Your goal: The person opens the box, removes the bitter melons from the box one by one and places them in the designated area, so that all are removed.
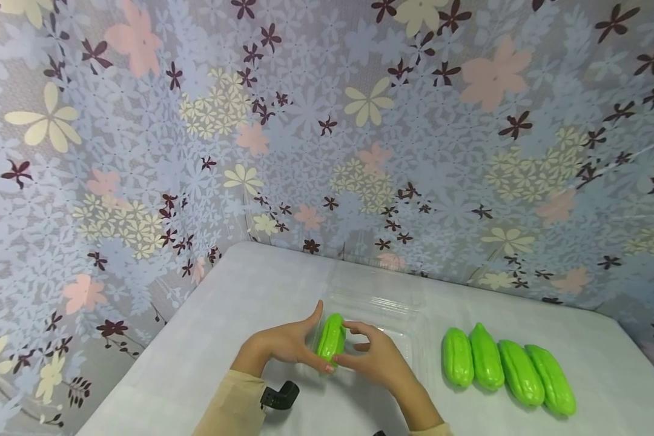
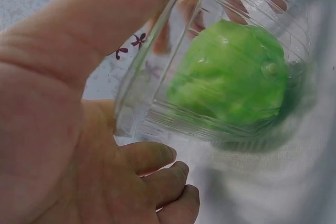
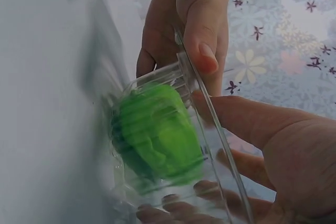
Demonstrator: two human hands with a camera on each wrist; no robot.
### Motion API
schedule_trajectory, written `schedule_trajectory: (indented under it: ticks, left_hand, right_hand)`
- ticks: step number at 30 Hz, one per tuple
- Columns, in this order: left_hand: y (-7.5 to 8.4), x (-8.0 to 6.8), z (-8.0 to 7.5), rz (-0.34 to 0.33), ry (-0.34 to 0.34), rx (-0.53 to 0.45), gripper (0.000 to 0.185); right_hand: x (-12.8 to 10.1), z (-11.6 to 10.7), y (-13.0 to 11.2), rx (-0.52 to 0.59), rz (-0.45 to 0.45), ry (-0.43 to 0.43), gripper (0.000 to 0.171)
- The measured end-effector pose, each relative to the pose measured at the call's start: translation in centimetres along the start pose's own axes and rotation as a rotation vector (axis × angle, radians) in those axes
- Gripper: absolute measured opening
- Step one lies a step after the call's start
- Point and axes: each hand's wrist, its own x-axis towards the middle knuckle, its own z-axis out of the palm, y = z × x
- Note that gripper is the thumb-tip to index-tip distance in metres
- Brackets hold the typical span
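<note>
A glossy bright green, ridged, cucumber-like vegetable lies in the left part of a clear plastic box. Through the box wall its rounded end shows in the left wrist view. My left hand is spread at the box's left side, thumb at the near rim and the other fingers straight or loose outside. From the right, my right hand reaches over the box, its index finger near the vegetable's far end and its thumb by the near end. In the right wrist view the right fingers appear apart from the blurred vegetable.
Several more green vegetables lie side by side on the white table to the right. Behind the box its clear lid is folded back. A flower-patterned wall rises behind the table. A black wrist mount sits beside the left sleeve.
</note>
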Motion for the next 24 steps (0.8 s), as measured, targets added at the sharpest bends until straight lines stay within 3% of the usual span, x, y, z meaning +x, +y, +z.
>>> schedule_trajectory:
  ticks: [24]
  left_hand:
    - [-0.1,0.0,0.1,0.006,-0.008,-0.019,0.130]
  right_hand:
    - [0.7,1.1,-0.7,-0.006,-0.006,-0.003,0.074]
